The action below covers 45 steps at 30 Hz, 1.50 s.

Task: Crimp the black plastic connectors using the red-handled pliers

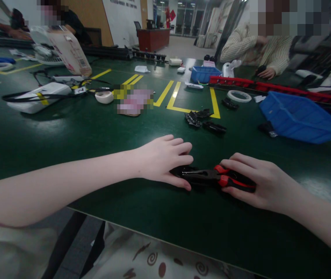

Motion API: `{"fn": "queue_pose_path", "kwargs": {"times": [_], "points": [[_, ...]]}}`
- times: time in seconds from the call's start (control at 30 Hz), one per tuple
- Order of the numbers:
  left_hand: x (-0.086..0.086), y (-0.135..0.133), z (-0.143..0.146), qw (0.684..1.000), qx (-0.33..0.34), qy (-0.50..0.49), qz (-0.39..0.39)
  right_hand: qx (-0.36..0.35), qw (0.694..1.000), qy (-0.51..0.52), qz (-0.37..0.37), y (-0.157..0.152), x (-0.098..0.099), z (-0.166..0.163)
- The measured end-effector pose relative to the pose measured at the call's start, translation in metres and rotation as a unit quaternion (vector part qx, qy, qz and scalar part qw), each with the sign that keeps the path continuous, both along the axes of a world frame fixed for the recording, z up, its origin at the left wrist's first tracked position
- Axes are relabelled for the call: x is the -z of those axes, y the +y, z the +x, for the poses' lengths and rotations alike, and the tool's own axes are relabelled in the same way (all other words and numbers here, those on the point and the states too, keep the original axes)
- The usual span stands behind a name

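Left hand: palm down, back of the hand uppermost; wrist nearly straight, forearm reaching in from the left edge. Fingers bent on the far side, thumb extended along the near side; grip closed about a black part, much of it hidden beneath the hand.

Right hand: forearm angled in from the lower right; fingers curled over the far side of the handles, thumb along the near side. Grip closed on pliers, red and black, handles slightly spread, nose pointing left to the part. Whether the jaws bite the part: cannot be told.

Location: pliers and part low over the near side of a green table, between the hands.

Beyond: loose black pieces; blue bin, farther right.
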<state>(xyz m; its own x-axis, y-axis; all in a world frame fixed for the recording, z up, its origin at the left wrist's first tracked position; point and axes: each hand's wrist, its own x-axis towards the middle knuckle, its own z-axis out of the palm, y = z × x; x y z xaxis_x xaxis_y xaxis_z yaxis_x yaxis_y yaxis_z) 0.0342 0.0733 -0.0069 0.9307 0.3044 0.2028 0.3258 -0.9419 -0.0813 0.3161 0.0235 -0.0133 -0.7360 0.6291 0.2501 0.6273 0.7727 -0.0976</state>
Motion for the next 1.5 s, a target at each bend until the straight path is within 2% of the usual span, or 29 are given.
{"fn": "queue_pose_path", "kwargs": {"times": [0.1, 0.27, 0.47, 0.7, 0.83, 0.93, 1.03, 1.2, 1.5], "points": [[-0.002, 0.001, -0.004, 1.0, 0.01, -0.009, -0.014, 0.004, 1.0, 0.001, -0.004, 0.0, 0.0, 0.0], [-0.007, 0.002, -0.013, 0.987, 0.066, -0.078, -0.126, 0.005, 1.0, 0.008, -0.011, -0.001, 0.002, 0.002], [-0.011, 0.002, -0.014, 0.978, 0.085, -0.066, -0.176, 0.016, 1.0, 0.011, -0.017, -0.001, 0.002, 0.001], [-0.014, 0.002, -0.013, 0.977, 0.085, -0.056, -0.185, 0.052, 0.998, 0.019, -0.018, -0.008, 0.0, -0.003], [-0.013, 0.001, -0.011, 0.978, 0.089, -0.054, -0.182, 0.061, 0.996, 0.04, -0.051, -0.01, -0.005, 0.002], [-0.013, -0.001, -0.011, 0.982, 0.08, -0.039, -0.167, 0.062, 0.994, 0.052, -0.069, -0.009, -0.009, 0.007], [-0.013, -0.003, -0.01, 0.987, 0.072, -0.022, -0.144, 0.056, 0.995, 0.059, -0.058, -0.008, -0.013, 0.011], [-0.012, -0.005, -0.008, 0.99, 0.077, -0.036, -0.117, 0.06, 0.995, 0.06, -0.055, -0.007, -0.015, 0.01], [-0.006, -0.001, -0.011, 0.979, 0.071, -0.08, -0.175, 0.064, 0.994, 0.061, -0.069, -0.008, -0.013, 0.009]]}}
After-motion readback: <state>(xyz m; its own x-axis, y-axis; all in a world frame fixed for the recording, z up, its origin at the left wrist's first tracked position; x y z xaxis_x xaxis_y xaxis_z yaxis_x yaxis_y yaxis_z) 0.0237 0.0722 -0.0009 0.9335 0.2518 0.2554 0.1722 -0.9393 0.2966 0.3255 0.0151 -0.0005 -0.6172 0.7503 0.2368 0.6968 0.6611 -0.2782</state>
